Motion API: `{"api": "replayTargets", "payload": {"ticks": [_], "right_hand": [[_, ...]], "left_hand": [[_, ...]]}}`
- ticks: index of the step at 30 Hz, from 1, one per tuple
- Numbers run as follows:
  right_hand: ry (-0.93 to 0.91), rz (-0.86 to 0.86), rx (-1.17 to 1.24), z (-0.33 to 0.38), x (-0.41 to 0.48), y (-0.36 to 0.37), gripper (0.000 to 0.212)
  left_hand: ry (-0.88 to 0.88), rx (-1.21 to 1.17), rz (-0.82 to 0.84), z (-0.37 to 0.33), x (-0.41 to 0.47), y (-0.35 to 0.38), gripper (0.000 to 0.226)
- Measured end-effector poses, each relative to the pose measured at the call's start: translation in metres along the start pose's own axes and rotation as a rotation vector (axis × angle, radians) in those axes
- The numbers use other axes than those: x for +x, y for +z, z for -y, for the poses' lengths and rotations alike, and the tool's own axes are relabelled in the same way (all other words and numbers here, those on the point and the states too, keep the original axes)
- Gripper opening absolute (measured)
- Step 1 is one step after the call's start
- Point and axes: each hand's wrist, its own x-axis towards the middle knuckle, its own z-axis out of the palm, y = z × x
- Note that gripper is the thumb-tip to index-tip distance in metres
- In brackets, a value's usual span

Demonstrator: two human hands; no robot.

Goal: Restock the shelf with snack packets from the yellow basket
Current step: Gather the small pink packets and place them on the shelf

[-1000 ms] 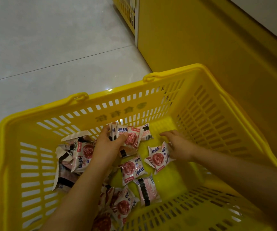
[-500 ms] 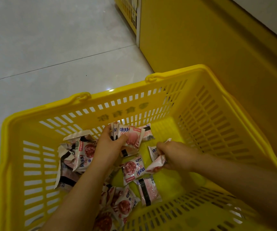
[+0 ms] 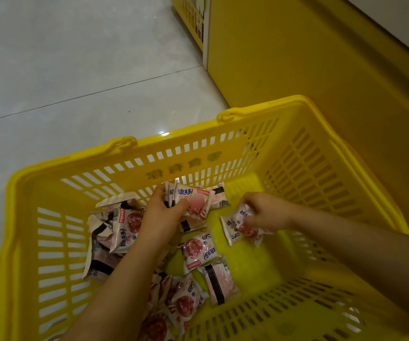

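Head view: your left hand (image 3: 160,217) grips a small stack of snack packets (image 3: 193,198) near the far wall of the yellow basket (image 3: 129,166). Your right hand (image 3: 265,212) pinches a single packet (image 3: 240,228), blurred, so possibly two. More loose packets (image 3: 196,252) lie heaped under your left forearm. The basket sits on the pale floor (image 3: 75,70) beside the yellow shelf unit (image 3: 297,57).

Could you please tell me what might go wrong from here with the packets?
The left hand grips a fanned stack of several packets. Adding another may loosen it and spill some back into the basket. The right hand only pinches one packet, so it could slip free on the way.
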Motion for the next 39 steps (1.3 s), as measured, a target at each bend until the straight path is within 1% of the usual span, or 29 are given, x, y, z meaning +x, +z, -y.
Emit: {"api": "replayTargets", "payload": {"ticks": [3,5,6,8,11,14,15,17,19,21,22,23,26,27,28,29,31,33,35,38,39], "right_hand": [[-0.032,0.045,-0.314,0.003,0.009,0.017,0.034],[-0.091,-0.004,-0.475,0.004,0.012,0.026,0.042],[-0.11,-0.026,-0.516,0.003,0.011,0.029,0.046],[-0.1,-0.012,-0.527,-0.003,0.01,0.034,0.059],[-0.048,0.025,-0.506,-0.012,0.007,0.04,0.086],[0.016,-0.001,-0.393,-0.011,0.009,0.042,0.096],[0.061,0.013,-0.351,-0.011,0.01,0.041,0.094],[0.112,0.073,-0.38,-0.01,0.009,0.041,0.079],[0.072,0.11,-0.456,-0.006,0.005,0.042,0.068],[-0.025,0.087,-0.442,0.002,0.001,0.043,0.065],[-0.073,0.081,-0.382,0.008,-0.001,0.043,0.063],[-0.105,0.089,-0.269,0.014,-0.002,0.043,0.06],[-0.077,0.221,0.139,0.037,-0.002,0.048,0.048],[-0.066,0.259,0.188,0.042,-0.001,0.055,0.049],[-0.051,0.268,0.156,0.047,0.002,0.063,0.056],[-0.03,0.247,0.107,0.052,0.004,0.072,0.064],[0.001,0.19,0.108,0.061,0.007,0.085,0.075],[-0.013,0.183,0.137,0.069,0.009,0.089,0.072],[-0.012,0.218,0.217,0.072,0.01,0.086,0.063],[0.033,0.277,0.274,0.067,0.005,0.07,0.037],[0.053,0.277,0.306,0.062,0.003,0.063,0.032]], "left_hand": [[-0.001,0.003,0.003,-0.001,-0.001,0.0,0.038],[0.001,0.013,0.0,-0.002,-0.001,0.0,0.042],[0.0,0.017,-0.002,-0.002,-0.001,0.0,0.044],[0.0,0.02,-0.005,-0.001,-0.001,-0.001,0.047],[0.011,0.015,-0.003,-0.001,-0.002,-0.001,0.043],[0.014,0.042,-0.009,-0.001,-0.002,-0.001,0.048],[0.015,0.046,-0.01,0.0,-0.001,-0.001,0.049],[0.02,0.039,-0.012,0.0,-0.001,-0.001,0.05],[0.019,0.052,-0.016,-0.001,-0.002,-0.001,0.047],[0.028,0.07,-0.018,-0.001,-0.002,-0.001,0.04],[0.036,0.076,-0.018,-0.001,-0.002,-0.001,0.037],[0.044,0.082,-0.018,-0.001,-0.003,-0.002,0.035],[0.054,0.093,-0.02,-0.002,-0.004,-0.002,0.039],[0.055,0.093,-0.023,-0.002,-0.004,-0.002,0.043],[0.059,0.094,-0.026,-0.003,-0.005,-0.003,0.046],[0.064,0.096,-0.027,-0.003,-0.005,-0.003,0.047],[0.073,0.105,-0.024,-0.002,-0.005,-0.005,0.043],[0.08,0.113,-0.019,-0.001,-0.006,-0.007,0.039],[0.083,0.117,-0.016,-0.001,-0.006,-0.009,0.039],[0.09,0.122,-0.011,0.0,-0.005,-0.011,0.037],[0.093,0.126,-0.007,0.0,-0.005,-0.011,0.036]]}}
